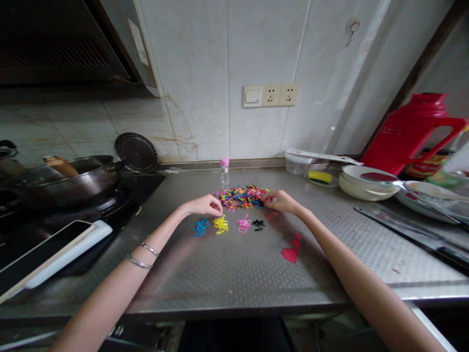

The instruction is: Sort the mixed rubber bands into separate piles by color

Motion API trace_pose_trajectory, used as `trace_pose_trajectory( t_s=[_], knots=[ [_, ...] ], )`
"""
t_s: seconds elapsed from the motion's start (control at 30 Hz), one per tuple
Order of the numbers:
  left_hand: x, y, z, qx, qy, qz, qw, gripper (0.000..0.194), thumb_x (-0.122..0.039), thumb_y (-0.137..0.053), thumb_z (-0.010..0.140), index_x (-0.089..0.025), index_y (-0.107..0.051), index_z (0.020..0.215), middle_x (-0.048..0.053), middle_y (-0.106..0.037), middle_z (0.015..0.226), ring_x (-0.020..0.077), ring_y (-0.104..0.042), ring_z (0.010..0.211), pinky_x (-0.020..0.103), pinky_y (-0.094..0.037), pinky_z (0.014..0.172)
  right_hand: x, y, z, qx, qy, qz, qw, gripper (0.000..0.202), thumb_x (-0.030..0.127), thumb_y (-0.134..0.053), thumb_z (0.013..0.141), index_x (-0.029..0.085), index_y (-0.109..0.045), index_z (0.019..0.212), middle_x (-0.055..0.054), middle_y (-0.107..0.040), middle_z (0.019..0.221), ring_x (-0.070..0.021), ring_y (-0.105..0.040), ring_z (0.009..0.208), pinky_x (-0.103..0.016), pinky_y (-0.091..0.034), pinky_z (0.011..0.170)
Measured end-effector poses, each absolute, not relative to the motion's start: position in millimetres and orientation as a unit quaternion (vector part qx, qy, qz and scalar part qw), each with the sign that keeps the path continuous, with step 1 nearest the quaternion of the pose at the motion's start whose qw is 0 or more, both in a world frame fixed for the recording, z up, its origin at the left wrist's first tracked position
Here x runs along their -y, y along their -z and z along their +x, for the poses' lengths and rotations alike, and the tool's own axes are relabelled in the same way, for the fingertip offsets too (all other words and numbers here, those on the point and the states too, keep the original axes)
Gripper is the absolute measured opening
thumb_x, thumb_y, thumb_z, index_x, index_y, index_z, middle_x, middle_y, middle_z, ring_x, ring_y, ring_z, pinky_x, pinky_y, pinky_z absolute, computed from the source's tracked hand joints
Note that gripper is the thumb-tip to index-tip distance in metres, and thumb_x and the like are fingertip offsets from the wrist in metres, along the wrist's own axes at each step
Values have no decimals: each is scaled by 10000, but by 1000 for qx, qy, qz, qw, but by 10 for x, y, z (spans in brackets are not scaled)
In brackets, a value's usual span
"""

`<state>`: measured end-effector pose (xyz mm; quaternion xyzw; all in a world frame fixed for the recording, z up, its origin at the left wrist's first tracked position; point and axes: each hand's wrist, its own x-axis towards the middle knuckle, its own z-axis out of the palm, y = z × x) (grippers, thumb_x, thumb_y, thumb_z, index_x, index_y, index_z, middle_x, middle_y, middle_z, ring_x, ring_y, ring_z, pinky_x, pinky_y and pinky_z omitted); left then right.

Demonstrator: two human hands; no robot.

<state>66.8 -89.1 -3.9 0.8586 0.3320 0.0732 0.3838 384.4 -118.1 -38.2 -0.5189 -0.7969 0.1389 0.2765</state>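
Observation:
A mixed pile of small colourful bands (240, 197) lies on the metal counter (234, 274). In front of it sit separate little heaps: blue (201, 227), yellow (221, 224), pink (244, 223), black (258, 225) and a few red ones (272, 216). My left hand (208, 205) is at the pile's left end, just above the yellow heap, fingers closed together; anything between the fingertips is too small to make out. At the pile's right end, my right hand (280, 201) pinches with thumb and finger; what it holds, if anything, is unclear.
Behind the pile stands a small pink-capped bottle (224, 171). A pan (69, 183) and a phone-like device (47, 259) are at left. Bowls (366, 183), a knife (414, 237) and a red thermos (410, 132) are at right. Red scrap (291, 249) lies front right.

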Motion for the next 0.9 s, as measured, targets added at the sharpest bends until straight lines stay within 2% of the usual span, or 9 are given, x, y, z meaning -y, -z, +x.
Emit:
trace_pose_trajectory(
  t_s=[0.1,0.2,0.33,0.57,0.9],
  knots=[
    [929,32,690,-317,-46,858,401,224,-299,-613,650,-128,-667,785,26,-630,685,95,-505,589,189,-353,550,1192,386,3797,808,-153,-502,269,250,160,-529,651,159,-678,851,-16,-672,815,-135,-592,718,-221,-448,703],
    [916,33,673,-321,-64,858,396,245,-335,-599,668,-125,-665,777,9,-598,631,77,-456,535,185,-318,511,1187,403,3757,826,-143,-487,245,252,155,-540,646,165,-676,858,-13,-663,801,-132,-576,702,-218,-442,681],
    [867,41,637,-339,-105,849,392,267,-354,-576,686,-114,-657,770,-15,-525,563,59,-375,477,186,-270,467,1188,409,3726,833,-123,-483,239,251,144,-531,661,173,-676,863,-19,-662,820,-136,-573,721,-225,-437,699],
    [845,51,640,-374,-146,832,384,286,-369,-572,683,-108,-657,765,-28,-480,524,57,-345,456,196,-252,453,1237,371,3669,844,-92,-473,236,264,112,-475,697,193,-679,842,-26,-666,852,-141,-586,771,-234,-434,742],
    [678,200,479,-452,-226,759,410,322,-381,-570,686,-97,-629,825,-31,-455,490,45,-328,388,180,-195,380,1251,347,3673,806,-107,-500,299,232,140,-491,689,166,-682,817,-25,-668,780,-132,-584,693,-225,-431,688]
  ],
)
